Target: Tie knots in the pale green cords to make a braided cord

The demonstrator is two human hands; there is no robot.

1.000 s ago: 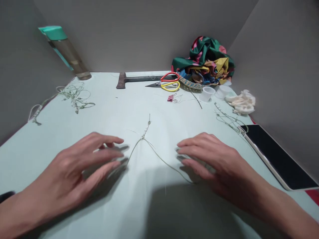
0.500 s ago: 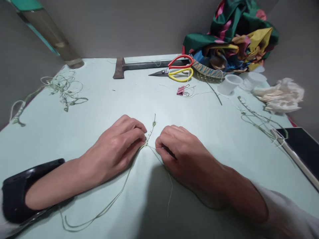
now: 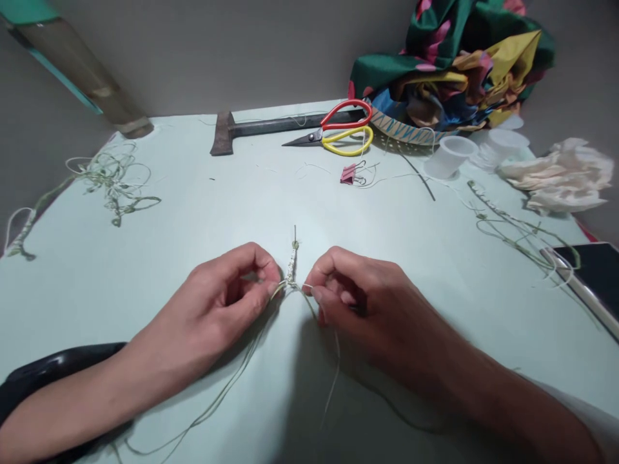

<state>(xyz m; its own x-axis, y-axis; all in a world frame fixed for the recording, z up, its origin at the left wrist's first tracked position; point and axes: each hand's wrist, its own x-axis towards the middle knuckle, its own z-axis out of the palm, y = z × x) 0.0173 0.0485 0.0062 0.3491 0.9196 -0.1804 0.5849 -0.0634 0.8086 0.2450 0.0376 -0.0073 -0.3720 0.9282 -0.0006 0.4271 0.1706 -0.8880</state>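
Note:
A short knotted cord piece, green and white, stands out upward between my hands at the centre of the table. My left hand pinches cords just left of its lower end, thumb against index finger. On the right, my right hand pinches a thin white strand between thumb and index finger. Loose green cords trail from under my left hand toward the lower left. A thin white strand end hangs below my right hand.
Along the back lie a hammer, scissors and a pink binder clip. Tangled cords are at left. A cloth-filled basket, plastic cups, crumpled tissue, more knotted cords and a phone are at right.
The knotted piece has turned more upright. My left hand has rolled so its thumb and index pinch show, and my right hand's fingers have opened out somewhat around the white strand.

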